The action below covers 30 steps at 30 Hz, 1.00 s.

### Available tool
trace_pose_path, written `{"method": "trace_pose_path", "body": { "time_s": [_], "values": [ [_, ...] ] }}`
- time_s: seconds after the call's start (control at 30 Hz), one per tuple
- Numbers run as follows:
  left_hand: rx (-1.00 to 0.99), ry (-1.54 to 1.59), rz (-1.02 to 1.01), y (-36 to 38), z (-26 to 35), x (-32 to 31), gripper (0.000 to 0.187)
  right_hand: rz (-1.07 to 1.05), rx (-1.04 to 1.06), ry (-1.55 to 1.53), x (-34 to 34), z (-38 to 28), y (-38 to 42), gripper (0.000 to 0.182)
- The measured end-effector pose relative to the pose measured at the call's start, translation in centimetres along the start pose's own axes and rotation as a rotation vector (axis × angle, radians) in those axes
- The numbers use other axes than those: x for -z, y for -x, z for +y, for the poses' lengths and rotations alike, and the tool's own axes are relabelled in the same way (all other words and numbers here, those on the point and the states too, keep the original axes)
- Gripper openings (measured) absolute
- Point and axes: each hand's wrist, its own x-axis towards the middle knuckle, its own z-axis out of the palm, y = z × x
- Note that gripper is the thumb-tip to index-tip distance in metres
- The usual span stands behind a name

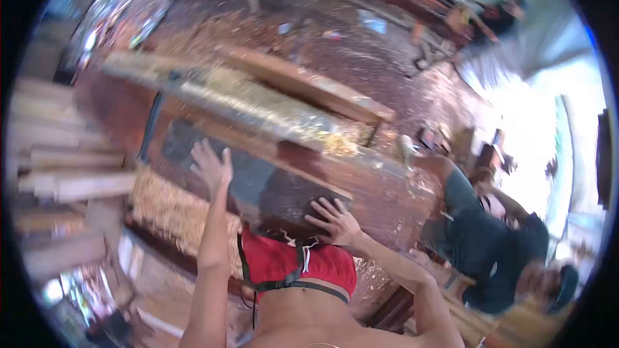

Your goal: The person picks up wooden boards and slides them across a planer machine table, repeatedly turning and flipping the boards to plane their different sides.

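Note:
A long dark wooden board [251, 171] lies across the workbench [393, 183] in front of me, greyish on its left part and darker toward the right. My left hand [211, 166] is over the left part of the board with its fingers spread. Near the board's right end, my right hand [336, 221] rests with fingers spread at the near edge. Neither hand is wrapped around anything. A dark bar clamp [151, 125] crosses the bench to the left of the board. The view is smeared by motion.
Wood shavings [177, 203] are heaped at the near left. A thick beam [303, 84] lies beyond the bench. Stacked planks [77, 183] stand at left. A person in dark clothes [496, 254] sits close on the right; another person [500, 19] is at the far right.

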Motion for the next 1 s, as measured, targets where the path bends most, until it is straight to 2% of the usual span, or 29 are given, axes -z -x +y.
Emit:
{"method": "trace_pose_path", "body": {
  "time_s": [0.03,0.1,0.27,0.47,0.57,0.77,1.0],
  "values": [
    [-0.016,-0.014,0.013,0.1,0.3,0.4,0.086,-0.031,0.076,-0.042,-0.9,0.2,-0.2,0.083],
    [-0.017,-0.050,0.010,0.2,0.3,0.8,0.088,0.077,0.080,0.135,-2.5,1.6,-0.6,0.083],
    [0.057,-0.015,0.054,-1.0,-2.5,-1.3,0.092,0.086,0.103,0.153,-4.7,2.2,-2.0,0.082],
    [0.103,-0.011,0.083,-6.9,-6.7,-1.5,0.094,-0.093,0.128,0.137,-1.2,1.5,-11.8,0.075],
    [0.164,-0.018,0.033,-10.2,-9.1,-1.1,0.094,-0.147,0.148,0.156,-2.3,1.2,-16.6,0.071],
    [0.149,-0.028,0.062,-17.3,-14.5,-0.6,0.094,0.013,0.189,0.199,-4.9,-1.6,-24.8,0.066],
    [0.155,0.004,0.097,-25.9,-22.8,-0.4,0.094,0.010,0.246,0.224,-6.3,-5.3,-36.1,0.066]
  ]
}}
